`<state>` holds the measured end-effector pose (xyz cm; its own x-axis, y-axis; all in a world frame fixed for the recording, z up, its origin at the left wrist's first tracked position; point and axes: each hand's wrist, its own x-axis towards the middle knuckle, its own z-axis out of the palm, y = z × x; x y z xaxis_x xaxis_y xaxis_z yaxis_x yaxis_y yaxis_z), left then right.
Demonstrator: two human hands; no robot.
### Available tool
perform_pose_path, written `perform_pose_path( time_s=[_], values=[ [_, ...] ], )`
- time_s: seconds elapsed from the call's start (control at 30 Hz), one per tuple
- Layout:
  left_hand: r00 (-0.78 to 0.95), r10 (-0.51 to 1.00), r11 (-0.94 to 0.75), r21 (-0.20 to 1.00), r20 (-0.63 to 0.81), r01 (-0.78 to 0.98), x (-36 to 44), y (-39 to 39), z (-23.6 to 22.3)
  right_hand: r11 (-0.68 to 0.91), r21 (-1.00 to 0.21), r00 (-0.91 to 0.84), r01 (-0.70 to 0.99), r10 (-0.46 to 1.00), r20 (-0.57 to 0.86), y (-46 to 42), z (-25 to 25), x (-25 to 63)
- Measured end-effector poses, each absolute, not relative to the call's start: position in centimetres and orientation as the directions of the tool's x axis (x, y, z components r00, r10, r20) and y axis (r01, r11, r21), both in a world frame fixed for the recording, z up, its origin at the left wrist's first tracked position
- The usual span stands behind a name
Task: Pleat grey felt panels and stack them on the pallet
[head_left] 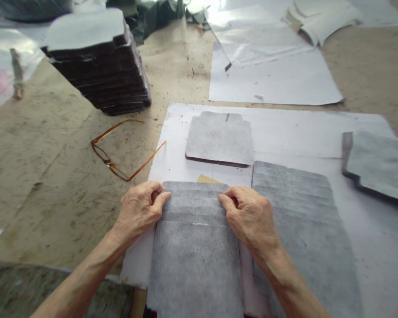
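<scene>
L hand (141, 204) & R hand (250, 214): each grip pinched on a far corner of grey sheet (195, 256), near side of table (172, 66), L of wider grey panel (311, 234); specs (110, 164) farther L.

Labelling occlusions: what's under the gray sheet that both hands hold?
A yellow piece pokes out past the far edge of the gray sheet; white paper shows around it. The yellow piece's remainder and anything else underneath are covered.

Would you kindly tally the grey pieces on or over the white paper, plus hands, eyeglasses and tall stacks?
Left hand, right hand: 2
Eyeglasses: 1
Tall stack: 1
Grey pieces (held panel, notched piece, wide panel, rightmost piece): 4
Total: 8
</scene>
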<state>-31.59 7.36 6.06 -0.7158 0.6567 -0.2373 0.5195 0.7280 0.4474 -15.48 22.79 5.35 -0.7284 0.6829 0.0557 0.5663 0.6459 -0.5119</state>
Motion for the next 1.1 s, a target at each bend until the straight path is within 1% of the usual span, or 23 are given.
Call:
perform_pose_path(
  time_s=[0.1, 0.17, 0.23, 0.27, 0.33, 0.4, 0.43, 0.5, 0.6, 0.87, 0.97, 1.1],
  values=[
    [-0.709, 0.677, 0.709, 0.43, -0.195, 0.559, -31.3, 7.5, 5.8, 0.682, -0.453, -0.731, 0.574, 0.676, 0.092, 22.5, 5.0, -15.6],
    [-0.718, 0.676, 0.701, 0.439, -0.162, 0.561, -31.1, 7.3, 5.7, 0.704, -0.361, -0.712, 0.612, 0.689, 0.138, 22.1, 5.1, -15.7],
    [-0.76, 0.641, 0.697, 0.498, -0.107, 0.517, -30.9, 6.9, 5.6, 0.722, -0.261, -0.688, 0.64, 0.69, 0.223, 21.9, 5.5, -15.5],
    [-0.782, 0.62, 0.681, 0.536, -0.06, 0.499, -30.8, 6.6, 5.7, 0.736, -0.234, -0.682, 0.636, 0.677, 0.275, 21.8, 5.8, -15.3],
    [-0.783, 0.62, 0.615, 0.581, 0.062, 0.533, -30.4, 5.8, 5.8, 0.78, -0.24, -0.694, 0.579, 0.625, 0.358, 21.6, 6.5, -14.7],
    [-0.71, 0.688, 0.533, 0.559, 0.151, 0.635, -30.1, 5.0, 6.0, 0.823, -0.302, -0.734, 0.481, 0.566, 0.376, 21.6, 7.0, -14.0],
    [-0.665, 0.729, 0.502, 0.536, 0.159, 0.679, -29.9, 4.7, 6.1, 0.835, -0.332, -0.762, 0.438, 0.541, 0.356, 21.5, 7.1, -13.7],
    [-0.607, 0.786, 0.477, 0.507, 0.122, 0.719, -29.6, 4.4, 6.1, 0.839, -0.368, -0.808, 0.401, 0.513, 0.288, 21.3, 7.1, -13.2],
    [-0.608, 0.793, 0.511, 0.5, 0.041, 0.699, -29.5, 4.4, 6.0, 0.828, -0.366, -0.827, 0.424, 0.519, 0.217, 21.0, 6.6, -12.9],
    [-0.694, 0.692, 0.677, 0.513, -0.199, 0.528, -29.5, 4.9, 6.4, 0.821, -0.348, -0.821, 0.452, 0.536, 0.197, 20.9, 6.2, -13.1],
    [-0.698, 0.683, 0.685, 0.521, -0.214, 0.51, -29.6, 4.6, 6.5, 0.795, -0.328, -0.786, 0.511, 0.587, 0.196, 20.6, 6.2, -13.0],
    [-0.708, 0.674, 0.685, 0.54, -0.213, 0.489, -29.8, 4.2, 6.3, 0.747, -0.404, -0.755, 0.527, 0.63, 0.181, 20.2, 6.2, -12.9]
  ],
)
